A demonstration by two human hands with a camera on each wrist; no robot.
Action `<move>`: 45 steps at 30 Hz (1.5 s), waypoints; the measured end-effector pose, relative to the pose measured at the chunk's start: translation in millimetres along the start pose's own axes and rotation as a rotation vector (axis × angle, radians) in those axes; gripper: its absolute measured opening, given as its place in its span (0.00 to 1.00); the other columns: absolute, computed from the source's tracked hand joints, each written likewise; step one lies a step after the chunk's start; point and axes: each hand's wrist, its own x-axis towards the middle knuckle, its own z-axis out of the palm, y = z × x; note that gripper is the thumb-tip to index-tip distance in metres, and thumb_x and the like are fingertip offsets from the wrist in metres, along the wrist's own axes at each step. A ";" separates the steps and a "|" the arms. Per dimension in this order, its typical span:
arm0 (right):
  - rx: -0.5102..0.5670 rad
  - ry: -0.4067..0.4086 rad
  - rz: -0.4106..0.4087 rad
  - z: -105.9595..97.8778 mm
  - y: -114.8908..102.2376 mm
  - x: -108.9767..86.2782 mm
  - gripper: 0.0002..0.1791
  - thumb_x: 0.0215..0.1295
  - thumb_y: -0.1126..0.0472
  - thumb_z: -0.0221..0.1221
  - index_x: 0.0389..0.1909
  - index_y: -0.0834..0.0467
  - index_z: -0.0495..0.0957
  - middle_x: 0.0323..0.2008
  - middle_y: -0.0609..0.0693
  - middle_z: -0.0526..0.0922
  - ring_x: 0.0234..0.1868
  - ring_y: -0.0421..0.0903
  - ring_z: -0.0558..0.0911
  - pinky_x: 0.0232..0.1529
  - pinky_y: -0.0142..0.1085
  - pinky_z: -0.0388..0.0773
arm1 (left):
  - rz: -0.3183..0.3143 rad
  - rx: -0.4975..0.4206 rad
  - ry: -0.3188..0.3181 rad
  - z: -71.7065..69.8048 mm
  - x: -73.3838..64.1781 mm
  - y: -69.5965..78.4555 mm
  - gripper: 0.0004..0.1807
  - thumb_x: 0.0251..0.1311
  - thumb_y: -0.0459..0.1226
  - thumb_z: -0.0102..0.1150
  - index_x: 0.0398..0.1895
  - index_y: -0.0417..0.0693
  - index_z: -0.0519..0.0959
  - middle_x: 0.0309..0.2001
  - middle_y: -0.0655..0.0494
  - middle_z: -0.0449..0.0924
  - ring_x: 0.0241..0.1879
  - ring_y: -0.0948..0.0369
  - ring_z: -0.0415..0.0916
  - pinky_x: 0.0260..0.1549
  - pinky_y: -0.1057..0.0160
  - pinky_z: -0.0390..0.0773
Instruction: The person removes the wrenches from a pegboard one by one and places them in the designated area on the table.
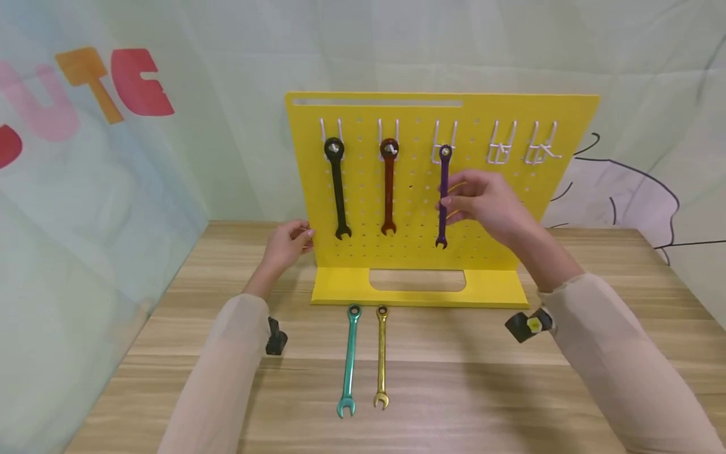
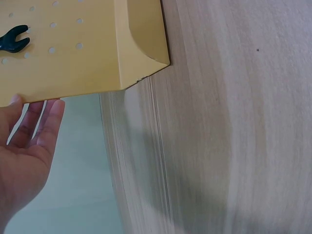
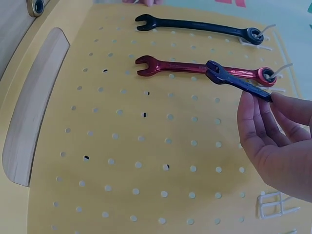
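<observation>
My right hand (image 1: 482, 198) pinches the shaft of a purple combination wrench (image 1: 443, 217) between thumb and fingers. The wrench hangs upright, its ring end overlapping the third hook (image 1: 445, 132) in the head view. In the right wrist view its open end (image 3: 214, 72) overlaps the red wrench. My left hand (image 1: 288, 243) holds the left edge of a yellow pegboard (image 1: 363, 246), thumb at the front and fingers reaching behind. A black wrench (image 1: 338, 189) and a red wrench (image 1: 389, 189) hang on the two hooks to the left.
A teal wrench (image 1: 350, 359) and a gold wrench (image 1: 382, 359) lie on the wooden table (image 1: 454, 378) before the board's base. Two white hooks, the fourth (image 1: 500, 148) and the fifth (image 1: 541, 148), stick out at the board's right. A printed cloth (image 1: 244, 94) hangs behind.
</observation>
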 end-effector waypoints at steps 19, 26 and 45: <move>-0.072 -0.095 -0.001 -1.9 1.3 -15.6 0.09 0.64 0.70 0.53 0.44 0.69 0.71 0.35 0.59 0.80 0.34 0.54 0.81 0.41 0.43 0.80 | 0.011 0.001 0.006 0.4 2.7 -2.0 0.14 0.67 0.33 0.45 0.49 0.30 0.70 0.43 0.35 0.74 0.41 0.46 0.75 0.43 0.56 0.79; -0.081 -0.149 0.045 0.0 23.0 -16.0 0.08 0.63 0.71 0.53 0.42 0.70 0.71 0.33 0.61 0.78 0.34 0.54 0.80 0.41 0.44 0.81 | -0.004 -0.009 0.000 0.1 3.0 -1.6 0.14 0.67 0.33 0.44 0.50 0.31 0.70 0.43 0.36 0.73 0.42 0.45 0.75 0.44 0.54 0.79; 0.034 -0.267 0.189 30.3 90.4 -31.6 0.05 0.60 0.75 0.52 0.37 0.73 0.69 0.28 0.58 0.75 0.29 0.50 0.79 0.36 0.46 0.82 | -0.005 0.011 0.007 -0.6 3.3 -0.3 0.14 0.67 0.34 0.45 0.50 0.31 0.70 0.43 0.37 0.74 0.42 0.47 0.75 0.42 0.57 0.80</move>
